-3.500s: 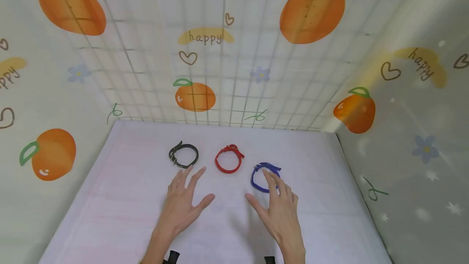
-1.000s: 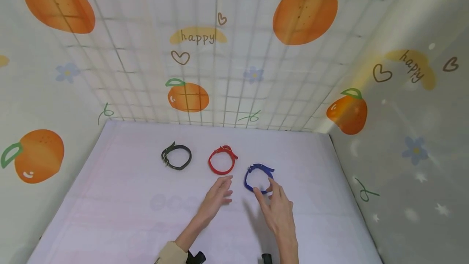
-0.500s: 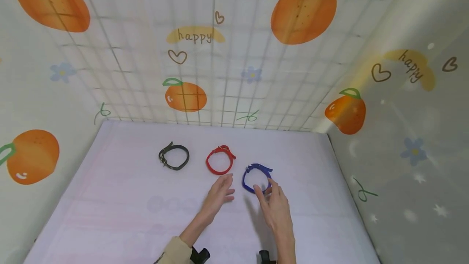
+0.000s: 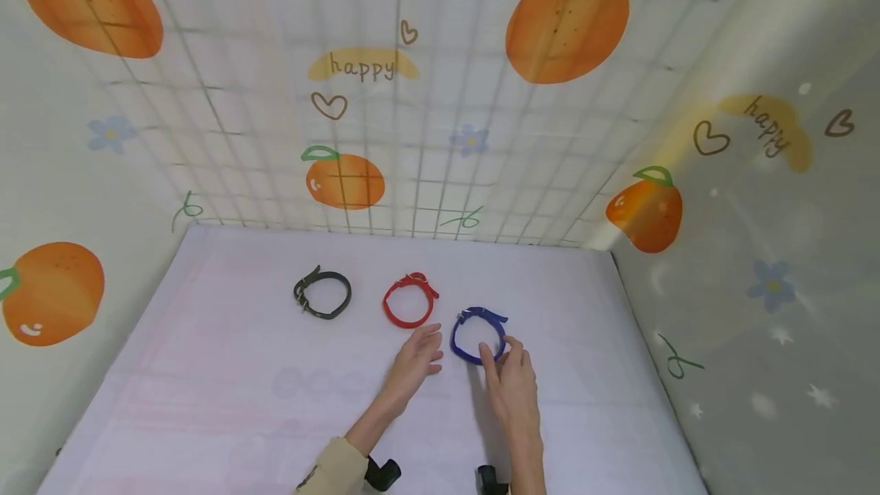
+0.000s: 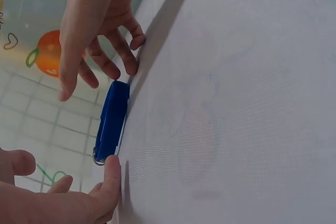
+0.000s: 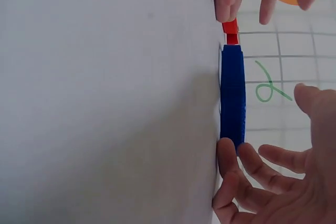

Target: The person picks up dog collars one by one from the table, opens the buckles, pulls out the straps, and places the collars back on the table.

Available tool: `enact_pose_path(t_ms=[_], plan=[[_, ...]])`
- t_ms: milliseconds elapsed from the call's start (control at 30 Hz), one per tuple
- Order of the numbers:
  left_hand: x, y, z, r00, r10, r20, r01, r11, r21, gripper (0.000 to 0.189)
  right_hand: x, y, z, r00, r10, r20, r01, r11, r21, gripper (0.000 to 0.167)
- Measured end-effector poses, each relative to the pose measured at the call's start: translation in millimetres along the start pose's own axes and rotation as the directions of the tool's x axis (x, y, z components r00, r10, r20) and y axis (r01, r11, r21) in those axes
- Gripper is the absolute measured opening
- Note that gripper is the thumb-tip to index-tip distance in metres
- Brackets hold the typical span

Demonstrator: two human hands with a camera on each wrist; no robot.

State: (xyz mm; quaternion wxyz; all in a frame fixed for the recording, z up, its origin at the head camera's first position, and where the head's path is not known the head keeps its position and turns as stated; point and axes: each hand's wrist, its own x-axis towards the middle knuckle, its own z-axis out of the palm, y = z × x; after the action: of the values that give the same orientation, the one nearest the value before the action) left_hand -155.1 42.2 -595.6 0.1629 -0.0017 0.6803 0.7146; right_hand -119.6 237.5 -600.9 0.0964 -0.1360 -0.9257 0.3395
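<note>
Three small buckled collars, each fastened into a ring, lie across the white table: a black collar (image 4: pixel 348 296) on the left, a red collar (image 4: pixel 407 324) in the middle, a blue collar (image 4: pixel 486 313) nearer on the right. My right hand (image 4: pixel 514 388) is at the blue collar's near right side. In the right wrist view its fingertips meet the end of the blue band (image 6: pixel 233 98), while the thumb stands apart from it. My left hand (image 4: pixel 411 365), fingers extended, is in front of the red collar; in the left wrist view a fingertip reaches the blue collar's (image 5: pixel 112 121) other end.
The white tabletop (image 4: pixel 206 373) ends at a back wall hung with a sheet (image 4: pixel 447 174) printed with oranges, over a wire grid. More sheeting covers both sides. Black fittings (image 4: pixel 383 474) sit at the wrists, one beside a beige sleeve (image 4: pixel 333 468).
My left hand has swung right from near the black collar to between the red and blue ones, turning on edge. My right hand has come down beside the blue collar. The collars keep their places.
</note>
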Motion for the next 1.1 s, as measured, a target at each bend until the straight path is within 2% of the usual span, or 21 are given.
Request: enact_pose_path(t_ms=[200, 367, 633, 933, 1100], plan=[[2.3, -1.4, 2.4, 0.999, 0.023, -0.029, -0.021, 0.997, 0.069, 0.053, 2.8, -2.2, 2.9, 1.000, 0.017, 0.001, -0.017, 1.000, -0.013, 0.074], [5.4, 1.3, 4.8, 0.999, 0.021, -0.028, -0.018, 0.996, 0.083, 0.052, 6.9, -5.9, 3.4, 0.999, 0.046, 0.009, -0.046, 0.998, -0.037, 0.078], [11.7, 3.7, 8.0, 1.000, -0.010, 0.013, 0.008, 0.995, 0.097, 0.052, 11.9, -10.6, 2.5, 0.997, 0.073, 0.031, -0.070, 0.995, -0.075, 0.073], [9.7, 3.2, 7.9, 0.998, -0.037, 0.050, 0.031, 0.993, 0.115, 0.052, 16.9, -10.4, 1.6, 0.992, 0.078, 0.099, -0.063, 0.987, -0.148, 0.065], [9.5, 2.7, 9.4, 0.996, -0.062, 0.064, 0.054, 0.992, 0.113, 0.054, 14.5, -11.1, 1.2, 0.993, 0.078, 0.085, -0.064, 0.986, -0.154, 0.063]])
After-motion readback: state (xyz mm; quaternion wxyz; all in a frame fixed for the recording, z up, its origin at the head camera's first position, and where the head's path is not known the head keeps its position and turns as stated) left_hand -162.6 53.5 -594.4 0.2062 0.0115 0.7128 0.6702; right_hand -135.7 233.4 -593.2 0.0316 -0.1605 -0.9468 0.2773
